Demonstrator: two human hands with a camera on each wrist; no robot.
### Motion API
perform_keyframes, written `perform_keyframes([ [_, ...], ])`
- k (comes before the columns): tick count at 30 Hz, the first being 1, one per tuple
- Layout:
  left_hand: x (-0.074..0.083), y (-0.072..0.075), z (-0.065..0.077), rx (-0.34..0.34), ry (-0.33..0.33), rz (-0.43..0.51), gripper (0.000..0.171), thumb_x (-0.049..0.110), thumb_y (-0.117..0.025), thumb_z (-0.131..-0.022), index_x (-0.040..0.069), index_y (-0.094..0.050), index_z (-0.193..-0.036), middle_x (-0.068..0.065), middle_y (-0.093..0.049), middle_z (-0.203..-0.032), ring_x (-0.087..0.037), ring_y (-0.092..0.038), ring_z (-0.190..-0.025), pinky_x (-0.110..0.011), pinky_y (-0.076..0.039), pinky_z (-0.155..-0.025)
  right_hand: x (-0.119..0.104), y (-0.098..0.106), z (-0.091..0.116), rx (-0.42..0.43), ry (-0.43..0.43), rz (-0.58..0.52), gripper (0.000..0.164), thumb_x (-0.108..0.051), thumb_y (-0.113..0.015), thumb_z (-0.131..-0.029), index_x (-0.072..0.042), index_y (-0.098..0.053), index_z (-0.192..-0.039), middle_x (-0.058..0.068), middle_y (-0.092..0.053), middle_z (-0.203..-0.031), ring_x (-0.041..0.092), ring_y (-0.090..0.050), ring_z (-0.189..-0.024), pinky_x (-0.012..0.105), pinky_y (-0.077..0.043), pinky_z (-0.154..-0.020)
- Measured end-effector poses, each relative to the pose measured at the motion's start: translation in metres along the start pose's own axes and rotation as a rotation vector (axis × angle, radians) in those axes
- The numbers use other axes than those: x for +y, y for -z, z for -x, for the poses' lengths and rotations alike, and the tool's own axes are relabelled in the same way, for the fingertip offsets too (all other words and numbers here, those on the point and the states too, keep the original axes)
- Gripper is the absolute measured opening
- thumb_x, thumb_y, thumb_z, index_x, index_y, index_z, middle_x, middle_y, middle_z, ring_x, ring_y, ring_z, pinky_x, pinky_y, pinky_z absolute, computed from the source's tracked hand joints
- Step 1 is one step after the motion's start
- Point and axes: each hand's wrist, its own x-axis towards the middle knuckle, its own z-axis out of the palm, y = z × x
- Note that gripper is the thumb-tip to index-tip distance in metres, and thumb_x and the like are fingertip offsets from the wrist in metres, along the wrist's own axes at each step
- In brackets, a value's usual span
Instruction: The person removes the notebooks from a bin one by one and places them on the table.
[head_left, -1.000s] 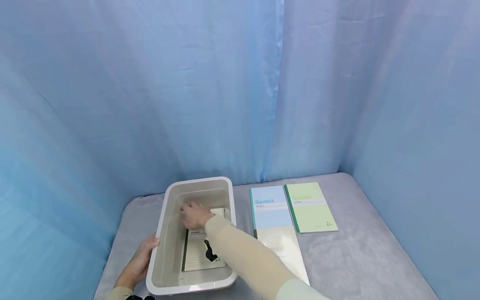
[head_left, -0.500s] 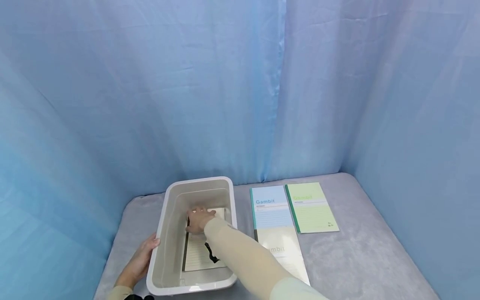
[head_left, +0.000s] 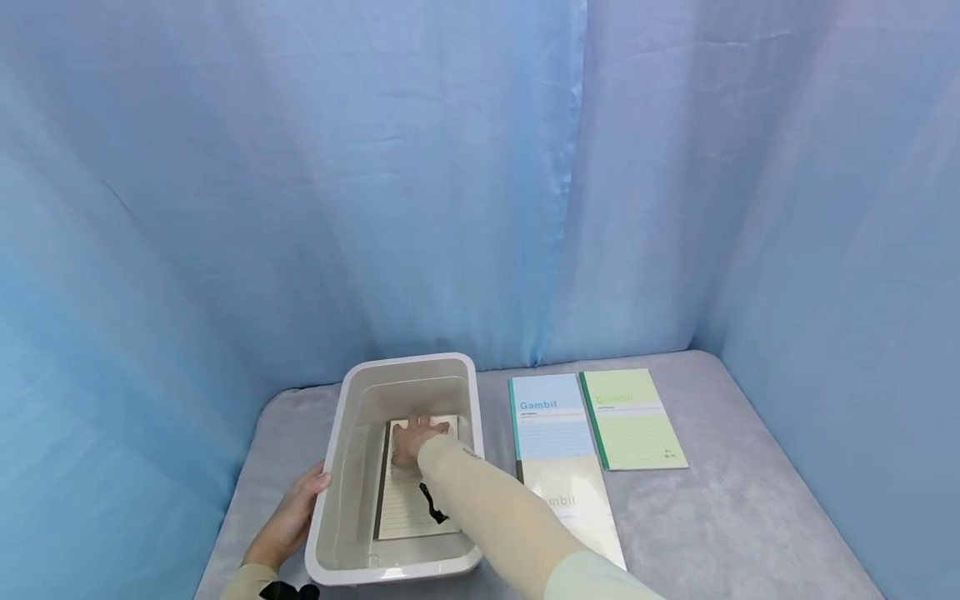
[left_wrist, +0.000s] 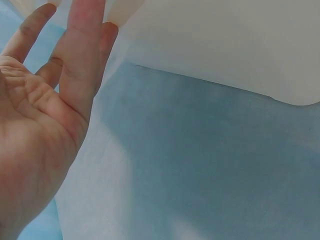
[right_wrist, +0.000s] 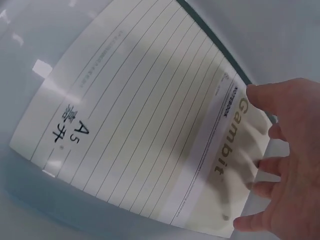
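Observation:
A light grey plastic bin (head_left: 349, 467) stands on the left of the table. My left hand (head_left: 296, 512) holds its left rim, a digit over the edge; in the left wrist view, the fingers lie against the bin's outer wall (left_wrist: 215, 40). Flat on the bin's floor lies a cream notebook (head_left: 405, 504) with a dark spine, marked Gambit in the right wrist view. Reaching into the bin, my right hand (head_left: 414, 442) spreads its fingers at the notebook's top end, thumb near the spine corner. In the right wrist view, the fingertips (right_wrist: 270, 165) meet the notebook's top edge.
Right of the bin lie a blue notebook (head_left: 551, 433) and another cream notebook (head_left: 562, 483), partly covered by my right arm. Further right is a green notebook (head_left: 633, 425). Blue curtains (head_left: 450, 208) hang behind and beside the grey-covered table (head_left: 735, 517).
My right hand has moved a little right, from the notebook's upper left toward the middle of its top end. The left hand stays on the rim. The head view has shifted slightly.

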Motion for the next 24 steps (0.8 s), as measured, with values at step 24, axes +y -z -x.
perform_keyframes([
  [24, -0.002, -0.001, -0.002, 0.047, 0.004, 0.003, 0.069, 0.035, -0.037, -0.103, -0.011, -0.024, -0.154, -0.019, -0.065, -0.118, -0.026, -0.068, -0.101, -0.039, -0.058, -0.083, -0.002, 0.021, 0.031, 0.023, -0.090, 0.032, 0.061, -0.054, -0.059, -0.097, -0.021, -0.049, -0.147, 0.009, -0.053, -0.135, 0.027, -0.048, -0.130, 0.056, -0.041, -0.106],
])
